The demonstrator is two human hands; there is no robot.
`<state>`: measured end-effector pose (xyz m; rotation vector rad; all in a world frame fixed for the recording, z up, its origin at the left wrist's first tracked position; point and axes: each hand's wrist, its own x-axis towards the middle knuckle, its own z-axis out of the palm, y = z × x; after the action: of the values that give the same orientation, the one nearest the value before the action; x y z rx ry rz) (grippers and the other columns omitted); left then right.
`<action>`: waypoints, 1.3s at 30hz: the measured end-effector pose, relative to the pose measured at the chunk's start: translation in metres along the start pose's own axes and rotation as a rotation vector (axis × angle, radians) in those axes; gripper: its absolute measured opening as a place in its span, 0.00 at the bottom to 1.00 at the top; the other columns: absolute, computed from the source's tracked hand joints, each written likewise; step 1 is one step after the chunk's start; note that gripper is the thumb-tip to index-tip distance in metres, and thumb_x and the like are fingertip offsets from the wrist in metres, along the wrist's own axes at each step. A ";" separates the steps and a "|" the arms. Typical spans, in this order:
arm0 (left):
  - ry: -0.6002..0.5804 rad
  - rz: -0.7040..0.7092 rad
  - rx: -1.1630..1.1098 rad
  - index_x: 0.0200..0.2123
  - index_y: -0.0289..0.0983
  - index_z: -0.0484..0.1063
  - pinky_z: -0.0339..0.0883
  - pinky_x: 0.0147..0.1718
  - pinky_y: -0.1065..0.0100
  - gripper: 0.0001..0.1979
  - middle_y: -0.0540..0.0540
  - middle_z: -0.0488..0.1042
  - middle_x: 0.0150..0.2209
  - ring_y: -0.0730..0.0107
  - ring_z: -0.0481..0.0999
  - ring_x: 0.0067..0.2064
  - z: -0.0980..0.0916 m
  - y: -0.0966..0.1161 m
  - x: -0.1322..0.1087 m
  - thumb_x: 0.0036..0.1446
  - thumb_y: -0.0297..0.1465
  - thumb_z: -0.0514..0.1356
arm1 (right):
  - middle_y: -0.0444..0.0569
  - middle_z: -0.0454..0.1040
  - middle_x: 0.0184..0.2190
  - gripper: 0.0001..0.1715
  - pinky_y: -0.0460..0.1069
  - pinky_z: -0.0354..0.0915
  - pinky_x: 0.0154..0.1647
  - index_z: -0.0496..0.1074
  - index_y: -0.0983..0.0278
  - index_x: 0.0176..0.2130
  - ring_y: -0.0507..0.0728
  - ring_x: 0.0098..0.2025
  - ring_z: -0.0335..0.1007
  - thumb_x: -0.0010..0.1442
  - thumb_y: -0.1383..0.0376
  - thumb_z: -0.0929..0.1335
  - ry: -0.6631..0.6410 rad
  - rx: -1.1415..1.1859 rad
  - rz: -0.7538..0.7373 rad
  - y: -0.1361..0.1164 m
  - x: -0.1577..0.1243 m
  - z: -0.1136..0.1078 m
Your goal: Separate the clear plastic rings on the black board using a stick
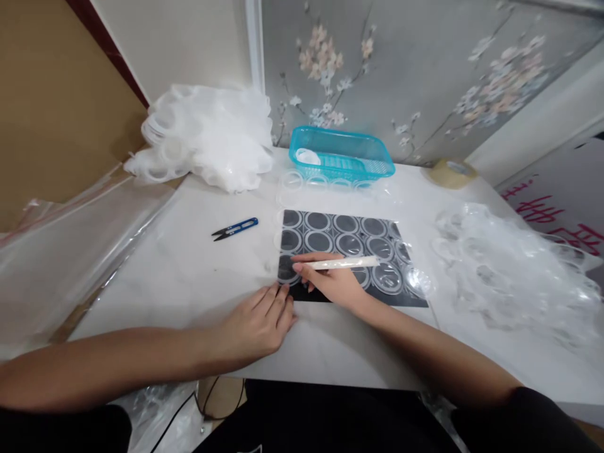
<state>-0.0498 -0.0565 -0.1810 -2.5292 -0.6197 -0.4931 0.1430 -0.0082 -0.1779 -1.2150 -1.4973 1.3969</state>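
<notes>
**Obscured.** The right hand (330, 281) covers the near left part of the clear plastic sheet of round moulded cups (352, 242), so the cups beneath it cannot be checked. One end of the slim white stick (349, 262) is hidden within the fingers, and whether it bears on the sheet cannot be told. The sheet is transparent and its edges are hard to trace. It lies on a black rectangular mat (410, 297) at the middle of the white table (189, 270), directly ahead of the person. Both forearms are cut off at the lower edge.

**Hands.** The right hand pinches the stick between thumb and fingers. The stick lies roughly level and points right across the cups. The left hand (257, 324) lies palm down on the table with its fingers pressed together and flat. Its fingertips are at the near left corner of the mat; contact with the mat is not certain.

**Surroundings.**
- Small blue-handled thread snips (234, 228) lie left of the mat, apart from both hands.
- A turquoise plastic basket (340, 154) stands behind the mat, with a white item inside that cannot be identified.
- A heap of white translucent plastic pieces (207, 135) sits at the back left.
- A heap of clear plastic pieces (514, 270) lies right of the mat, with a roll of tan tape (450, 171) beyond it.
- Clear plastic bags (70, 251) slope off the table's left side.
</notes>
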 end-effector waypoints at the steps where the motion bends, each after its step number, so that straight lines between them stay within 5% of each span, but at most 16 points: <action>1: -0.005 -0.012 -0.002 0.40 0.26 0.73 0.72 0.42 0.59 0.11 0.32 0.78 0.40 0.55 0.79 0.43 0.000 0.001 0.000 0.63 0.29 0.55 | 0.45 0.75 0.22 0.16 0.46 0.66 0.20 0.77 0.62 0.35 0.51 0.19 0.69 0.53 0.54 0.71 0.004 -0.037 -0.014 0.001 0.000 0.000; 18: -0.056 -0.047 -0.068 0.41 0.23 0.72 0.71 0.44 0.58 0.15 0.30 0.78 0.40 0.53 0.79 0.43 0.002 0.004 -0.001 0.64 0.33 0.54 | 0.49 0.80 0.31 0.07 0.49 0.71 0.33 0.79 0.61 0.32 0.56 0.33 0.77 0.57 0.62 0.69 -0.107 -0.304 -0.165 0.004 0.001 -0.005; 21: -0.088 -0.089 -0.119 0.42 0.22 0.72 0.71 0.45 0.58 0.17 0.29 0.77 0.41 0.53 0.78 0.45 0.000 0.004 0.001 0.64 0.34 0.54 | 0.50 0.80 0.33 0.09 0.50 0.71 0.37 0.77 0.63 0.34 0.56 0.36 0.76 0.60 0.64 0.67 -0.121 -0.437 -0.384 0.004 0.001 -0.007; 24: -0.097 -0.136 -0.181 0.41 0.22 0.72 0.71 0.45 0.60 0.17 0.29 0.78 0.40 0.54 0.78 0.44 -0.001 0.002 0.003 0.65 0.33 0.53 | 0.54 0.78 0.43 0.11 0.56 0.69 0.48 0.75 0.65 0.38 0.61 0.50 0.71 0.64 0.65 0.64 -0.228 -0.717 -0.726 0.007 -0.004 -0.007; 27: -0.094 -0.126 -0.184 0.40 0.22 0.73 0.71 0.46 0.61 0.19 0.31 0.78 0.40 0.57 0.79 0.43 -0.002 0.001 0.003 0.66 0.34 0.49 | 0.53 0.76 0.48 0.10 0.59 0.63 0.55 0.73 0.64 0.40 0.63 0.58 0.64 0.64 0.68 0.62 -0.293 -1.006 -0.915 0.011 -0.006 -0.004; 32: -0.114 -0.160 -0.191 0.41 0.26 0.74 0.70 0.48 0.64 0.20 0.36 0.78 0.42 0.61 0.78 0.45 0.000 0.003 -0.001 0.67 0.35 0.48 | 0.49 0.79 0.42 0.10 0.58 0.61 0.52 0.72 0.62 0.40 0.62 0.51 0.69 0.63 0.71 0.63 -0.073 -1.101 -0.892 -0.003 0.031 -0.027; 37: -0.019 -0.095 -0.163 0.38 0.26 0.73 0.71 0.44 0.63 0.15 0.36 0.79 0.38 0.60 0.78 0.42 0.002 -0.002 -0.002 0.64 0.34 0.55 | 0.55 0.77 0.36 0.16 0.53 0.65 0.39 0.73 0.67 0.39 0.57 0.37 0.71 0.66 0.62 0.60 0.607 -0.815 -0.563 -0.039 0.055 -0.080; 39: 0.012 -0.048 -0.167 0.39 0.26 0.73 0.71 0.41 0.61 0.13 0.37 0.79 0.38 0.59 0.78 0.40 0.003 -0.006 0.000 0.62 0.34 0.57 | 0.53 0.77 0.36 0.15 0.50 0.66 0.35 0.74 0.65 0.37 0.56 0.37 0.72 0.65 0.59 0.62 0.565 -0.632 -0.436 -0.038 0.037 -0.084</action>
<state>-0.0521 -0.0506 -0.1811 -2.6709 -0.6607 -0.5995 0.2069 0.0527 -0.1326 -1.3776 -1.6822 0.2451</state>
